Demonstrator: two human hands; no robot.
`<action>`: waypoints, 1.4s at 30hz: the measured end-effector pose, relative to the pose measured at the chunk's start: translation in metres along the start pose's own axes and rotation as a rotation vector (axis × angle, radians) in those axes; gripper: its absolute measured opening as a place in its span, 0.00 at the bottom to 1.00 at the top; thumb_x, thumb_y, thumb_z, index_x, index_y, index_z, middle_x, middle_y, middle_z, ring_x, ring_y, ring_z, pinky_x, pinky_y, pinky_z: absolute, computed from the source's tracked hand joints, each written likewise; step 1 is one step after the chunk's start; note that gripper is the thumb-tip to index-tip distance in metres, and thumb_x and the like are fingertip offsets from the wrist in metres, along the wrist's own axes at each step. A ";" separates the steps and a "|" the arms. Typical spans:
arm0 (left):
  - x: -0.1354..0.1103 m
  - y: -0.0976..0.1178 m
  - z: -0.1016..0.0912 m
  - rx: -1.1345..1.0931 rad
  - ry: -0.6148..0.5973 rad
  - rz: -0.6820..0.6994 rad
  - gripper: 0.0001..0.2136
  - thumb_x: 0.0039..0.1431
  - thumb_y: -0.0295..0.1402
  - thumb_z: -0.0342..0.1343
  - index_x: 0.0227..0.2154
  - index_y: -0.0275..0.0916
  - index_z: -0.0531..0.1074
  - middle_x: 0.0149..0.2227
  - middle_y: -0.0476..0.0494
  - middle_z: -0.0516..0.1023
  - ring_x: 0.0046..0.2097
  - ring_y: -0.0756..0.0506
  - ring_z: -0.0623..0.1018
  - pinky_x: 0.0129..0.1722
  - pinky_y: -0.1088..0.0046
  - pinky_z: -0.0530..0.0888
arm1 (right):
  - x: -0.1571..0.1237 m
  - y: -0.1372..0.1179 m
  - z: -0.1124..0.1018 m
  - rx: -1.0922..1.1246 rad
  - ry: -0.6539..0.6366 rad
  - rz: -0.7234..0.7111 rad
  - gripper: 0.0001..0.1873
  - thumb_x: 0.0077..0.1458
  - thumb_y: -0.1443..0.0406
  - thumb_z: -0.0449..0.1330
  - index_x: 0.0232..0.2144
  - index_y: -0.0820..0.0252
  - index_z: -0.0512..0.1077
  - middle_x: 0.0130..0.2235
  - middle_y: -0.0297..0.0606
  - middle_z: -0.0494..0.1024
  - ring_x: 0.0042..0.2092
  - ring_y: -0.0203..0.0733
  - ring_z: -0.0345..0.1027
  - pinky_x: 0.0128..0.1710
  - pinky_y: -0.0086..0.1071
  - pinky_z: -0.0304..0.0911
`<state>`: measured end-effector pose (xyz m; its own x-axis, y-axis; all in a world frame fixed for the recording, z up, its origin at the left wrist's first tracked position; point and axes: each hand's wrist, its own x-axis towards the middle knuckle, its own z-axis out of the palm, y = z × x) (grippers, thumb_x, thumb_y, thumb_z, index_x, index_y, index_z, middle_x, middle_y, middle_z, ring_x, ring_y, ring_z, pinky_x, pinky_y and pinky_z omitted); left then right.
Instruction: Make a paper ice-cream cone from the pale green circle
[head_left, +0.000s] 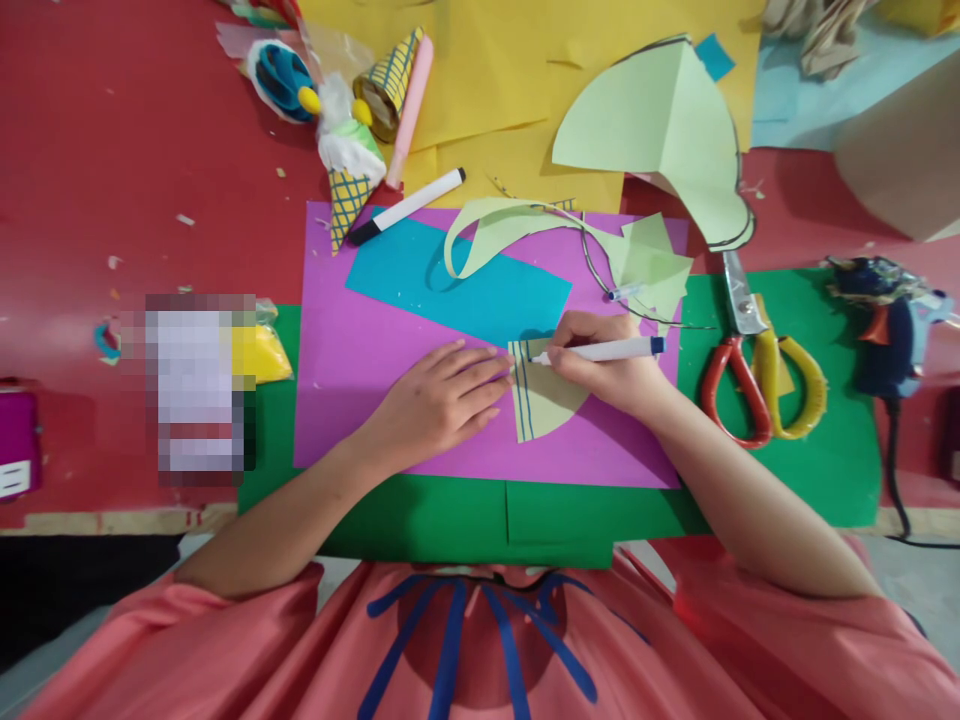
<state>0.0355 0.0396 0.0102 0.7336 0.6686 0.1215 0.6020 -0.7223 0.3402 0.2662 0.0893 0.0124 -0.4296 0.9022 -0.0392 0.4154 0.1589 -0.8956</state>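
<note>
My right hand (611, 365) is closed around a white marker (611, 350) with a blue end, its tip at a pale yellow-green paper piece (551, 405). Blue lines run down the left part of that wedge-shaped piece. My left hand (450, 400) lies flat with fingers stretched out, fingertips at the piece's left edge. Beneath both is a purple sheet (360, 400), and a blue paper strip (457, 275) lies just beyond the hands. Curled pale green offcuts (495, 225) rest past the right hand.
Scissors (742, 370) with red and yellow handles lie right, near a glue gun (892, 340) with a cord. Beyond are a capped marker (409, 205), paper ice-cream cones (351, 190), a folded green sheet (660, 110) and yellow paper (487, 70). A yellow packet (262, 350) lies left.
</note>
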 end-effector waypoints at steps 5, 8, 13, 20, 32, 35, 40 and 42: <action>0.000 0.000 -0.001 -0.009 -0.004 -0.003 0.14 0.65 0.31 0.49 0.51 0.37 0.70 0.57 0.42 0.72 0.59 0.42 0.69 0.60 0.57 0.65 | -0.013 -0.003 0.001 0.096 0.011 0.100 0.05 0.52 0.65 0.58 0.26 0.60 0.67 0.22 0.31 0.70 0.23 0.32 0.60 0.23 0.28 0.53; 0.000 0.000 -0.003 -0.009 -0.007 -0.001 0.14 0.65 0.31 0.49 0.51 0.37 0.70 0.57 0.42 0.71 0.59 0.42 0.68 0.60 0.57 0.65 | -0.021 -0.005 0.003 0.049 0.025 0.091 0.05 0.53 0.64 0.58 0.29 0.60 0.69 0.25 0.33 0.73 0.25 0.33 0.63 0.26 0.28 0.55; 0.000 0.000 -0.002 -0.021 -0.012 -0.012 0.14 0.65 0.31 0.49 0.51 0.37 0.70 0.57 0.42 0.71 0.59 0.43 0.68 0.60 0.57 0.65 | -0.022 -0.003 0.006 0.007 0.071 0.089 0.07 0.54 0.63 0.59 0.28 0.61 0.70 0.23 0.32 0.73 0.25 0.34 0.64 0.27 0.29 0.57; 0.000 0.000 -0.002 -0.021 -0.010 -0.011 0.14 0.65 0.31 0.49 0.51 0.36 0.70 0.57 0.42 0.71 0.59 0.42 0.68 0.60 0.57 0.65 | -0.018 0.000 0.007 -0.010 0.056 0.106 0.06 0.53 0.64 0.58 0.27 0.61 0.70 0.21 0.31 0.71 0.23 0.32 0.62 0.25 0.28 0.56; 0.001 0.000 -0.002 -0.033 -0.007 -0.016 0.14 0.64 0.31 0.49 0.51 0.38 0.70 0.57 0.42 0.72 0.59 0.42 0.68 0.60 0.56 0.66 | -0.019 -0.001 0.006 -0.030 0.044 0.094 0.07 0.53 0.63 0.58 0.26 0.60 0.68 0.21 0.31 0.70 0.23 0.33 0.61 0.26 0.28 0.56; 0.001 0.000 -0.003 -0.020 -0.006 -0.007 0.14 0.65 0.31 0.49 0.50 0.37 0.71 0.57 0.42 0.72 0.59 0.42 0.69 0.60 0.56 0.65 | -0.019 -0.001 0.004 -0.030 0.003 0.057 0.07 0.52 0.65 0.58 0.24 0.60 0.67 0.19 0.28 0.66 0.21 0.31 0.57 0.23 0.27 0.52; 0.000 0.001 -0.003 -0.008 -0.006 -0.004 0.14 0.65 0.31 0.49 0.50 0.37 0.71 0.57 0.42 0.72 0.59 0.43 0.69 0.60 0.56 0.65 | -0.019 -0.002 0.002 -0.009 -0.042 0.050 0.07 0.50 0.67 0.58 0.21 0.60 0.66 0.18 0.28 0.64 0.22 0.30 0.55 0.23 0.27 0.51; 0.000 0.001 -0.002 -0.009 -0.007 -0.007 0.14 0.65 0.31 0.49 0.51 0.37 0.71 0.57 0.42 0.72 0.59 0.43 0.68 0.60 0.56 0.65 | -0.020 -0.002 0.003 -0.006 -0.021 0.078 0.08 0.51 0.65 0.58 0.22 0.60 0.66 0.18 0.27 0.64 0.22 0.30 0.55 0.23 0.27 0.51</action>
<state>0.0353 0.0395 0.0126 0.7315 0.6726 0.1123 0.6046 -0.7159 0.3493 0.2711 0.0700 0.0135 -0.4120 0.9035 -0.1183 0.4534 0.0907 -0.8867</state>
